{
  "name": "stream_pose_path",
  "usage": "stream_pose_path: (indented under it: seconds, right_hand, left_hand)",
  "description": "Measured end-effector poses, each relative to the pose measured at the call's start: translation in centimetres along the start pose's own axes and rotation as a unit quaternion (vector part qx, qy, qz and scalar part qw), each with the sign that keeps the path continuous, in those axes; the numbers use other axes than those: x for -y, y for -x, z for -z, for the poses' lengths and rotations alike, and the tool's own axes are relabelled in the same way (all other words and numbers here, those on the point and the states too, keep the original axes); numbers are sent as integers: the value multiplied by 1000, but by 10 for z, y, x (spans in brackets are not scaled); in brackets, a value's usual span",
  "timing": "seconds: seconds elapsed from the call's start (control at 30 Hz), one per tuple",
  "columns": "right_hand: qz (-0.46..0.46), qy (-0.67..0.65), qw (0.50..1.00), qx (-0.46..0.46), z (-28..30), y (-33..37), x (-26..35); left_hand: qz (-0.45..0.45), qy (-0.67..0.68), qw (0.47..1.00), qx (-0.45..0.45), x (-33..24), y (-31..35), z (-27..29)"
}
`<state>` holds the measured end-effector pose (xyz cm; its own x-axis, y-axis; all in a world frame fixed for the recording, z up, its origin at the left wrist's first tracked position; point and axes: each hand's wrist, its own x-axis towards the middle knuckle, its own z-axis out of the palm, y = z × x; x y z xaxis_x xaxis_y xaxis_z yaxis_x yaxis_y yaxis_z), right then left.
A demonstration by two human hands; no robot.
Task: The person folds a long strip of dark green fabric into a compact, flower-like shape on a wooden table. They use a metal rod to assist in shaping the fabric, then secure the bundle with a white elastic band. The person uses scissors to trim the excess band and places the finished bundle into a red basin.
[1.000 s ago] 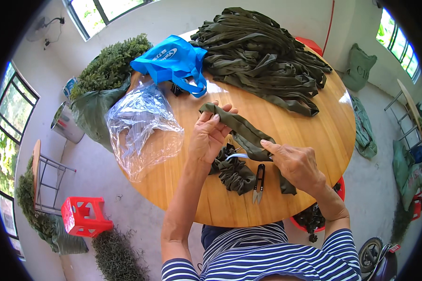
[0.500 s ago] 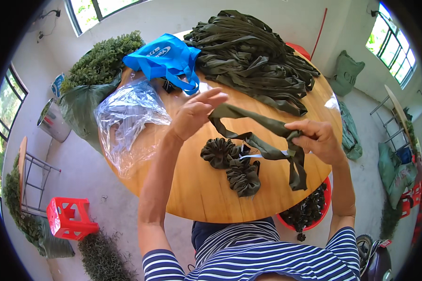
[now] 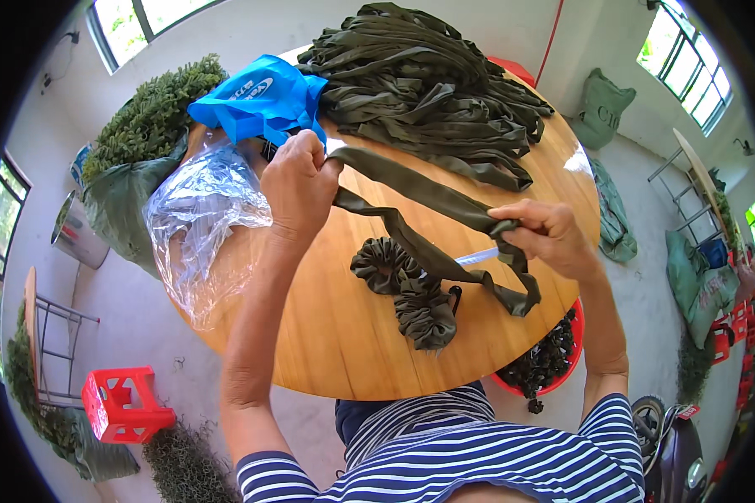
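Observation:
A long dark olive fabric strip (image 3: 415,186) is stretched in a loop above the round wooden table. My left hand (image 3: 298,191) is closed around its far left end. With thumb and fingers pinched, my right hand (image 3: 554,239) grips the strip's other side, and a short end hangs below it. A narrow white strip (image 3: 478,256) shows behind the fabric near my right fingers; whether I hold it too is hidden. On the table below lie two gathered olive scrunchies (image 3: 377,267), touching each other, with a small black piece (image 3: 455,295) beside the nearer one.
A large heap of olive fabric strips (image 3: 428,92) covers the table's far side. To its left are a blue bag (image 3: 260,96), clear plastic film (image 3: 205,214) and a sack of greenery (image 3: 147,126). A red basin (image 3: 577,335) sits below the right edge; a red stool (image 3: 126,402) stands lower left.
My left hand has gone from spread fingers to closed on the strip, pulling it left and more taut. My right hand keeps its pinch. The whole view has shifted slightly.

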<state>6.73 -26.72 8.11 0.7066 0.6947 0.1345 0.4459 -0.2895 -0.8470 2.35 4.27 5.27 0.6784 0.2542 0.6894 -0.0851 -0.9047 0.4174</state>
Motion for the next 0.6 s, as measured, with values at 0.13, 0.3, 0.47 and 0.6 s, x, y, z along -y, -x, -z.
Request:
stream_pose_path:
  seconds: [0.13, 0.3, 0.47, 0.6]
  right_hand:
    - [113, 145, 982, -46, -24, 3, 3]
    - [211, 220, 948, -88, -37, 19, -5]
    - [244, 345, 902, -88, -57, 36, 3]
    - [239, 357, 899, -91, -69, 43, 3]
  left_hand:
    - [85, -157, 971, 158, -1, 20, 2]
    - [392, 405, 758, 328, -24, 51, 24]
    - [434, 689, 568, 118, -52, 77, -8]
    - [433, 698, 565, 73, -58, 97, -24]
